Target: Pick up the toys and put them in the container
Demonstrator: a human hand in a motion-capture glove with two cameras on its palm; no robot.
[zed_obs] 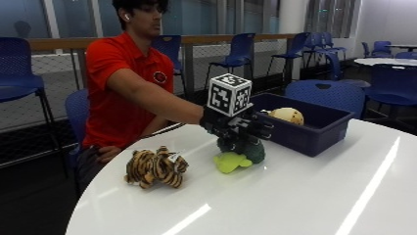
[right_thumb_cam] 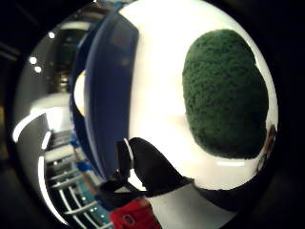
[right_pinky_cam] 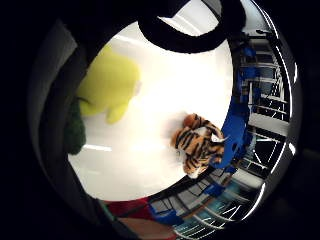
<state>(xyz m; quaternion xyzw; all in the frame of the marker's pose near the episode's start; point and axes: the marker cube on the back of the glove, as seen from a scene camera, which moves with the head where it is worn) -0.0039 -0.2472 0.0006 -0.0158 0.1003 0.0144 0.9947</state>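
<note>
A plush toy with a dark green top point(zed_obs: 246, 149) and a lime-yellow part point(zed_obs: 229, 162) lies on the white table point(zed_obs: 293, 196), next to the blue container point(zed_obs: 312, 131). My gloved right hand point(zed_obs: 236, 126) hovers just above it, fingers spread and relaxed, holding nothing. The thumb side palm view shows the green top point(right_thumb_cam: 224, 93) close under the palm, with the container's wall point(right_thumb_cam: 107, 81) beside it. The little finger side palm view shows the yellow part point(right_pinky_cam: 107, 85). A striped tiger plush point(zed_obs: 156, 168) point(right_pinky_cam: 197, 142) lies apart, near the table edge by the person. A cream spotted toy point(zed_obs: 287, 115) sits in the container.
The person in a red shirt sits behind the table's far edge. Blue chairs point(zed_obs: 326, 93) stand behind the container, and more around the room. Bare tabletop stretches in front of the toys.
</note>
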